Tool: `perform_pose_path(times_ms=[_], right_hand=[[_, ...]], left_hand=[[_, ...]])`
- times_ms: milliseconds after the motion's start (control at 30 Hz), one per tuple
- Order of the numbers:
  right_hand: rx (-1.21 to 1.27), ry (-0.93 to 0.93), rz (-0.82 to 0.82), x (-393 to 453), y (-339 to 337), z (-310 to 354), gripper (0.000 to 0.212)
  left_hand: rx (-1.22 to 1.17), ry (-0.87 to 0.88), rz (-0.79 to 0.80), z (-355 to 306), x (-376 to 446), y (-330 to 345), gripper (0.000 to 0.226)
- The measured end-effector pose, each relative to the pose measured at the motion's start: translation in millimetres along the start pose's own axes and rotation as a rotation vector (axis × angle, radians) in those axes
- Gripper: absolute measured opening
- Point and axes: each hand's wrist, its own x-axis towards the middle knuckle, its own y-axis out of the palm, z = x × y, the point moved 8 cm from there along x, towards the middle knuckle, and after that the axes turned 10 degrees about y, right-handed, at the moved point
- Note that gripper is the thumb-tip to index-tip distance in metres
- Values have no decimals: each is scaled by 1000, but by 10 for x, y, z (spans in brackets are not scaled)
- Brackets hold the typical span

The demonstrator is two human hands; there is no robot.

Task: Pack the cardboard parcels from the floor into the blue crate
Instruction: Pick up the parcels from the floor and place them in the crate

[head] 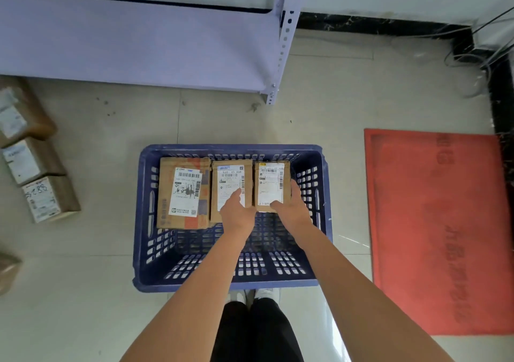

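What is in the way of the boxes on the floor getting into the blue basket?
Nothing visible. The three parcels on the floor sit left of the blue crate with bare tile between. The crate is open-topped, and its near half is free behind the three parcels already inside.

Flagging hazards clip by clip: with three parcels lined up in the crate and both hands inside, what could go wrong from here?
1. The right hand wraps the right parcel close to the blue crate wall; fingers might get pinched there.
2. The left hand rests on the middle parcel; pressing could nudge it out of line.
3. Three more parcels wait on the floor at left; the crate's near half is free, but tight rows may be needed.
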Motion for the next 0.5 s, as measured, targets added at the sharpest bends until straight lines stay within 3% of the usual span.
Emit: perform_pose_path(times_ms=[233,500], right_hand=[[14,-24,88,-1441,129,169,77],[47,-7,183,-2969,247,55,76]], left_hand=[[48,32,-30,-246,-1021,-843,51],[-158,32,-165,-511,-2462,-1579,51]])
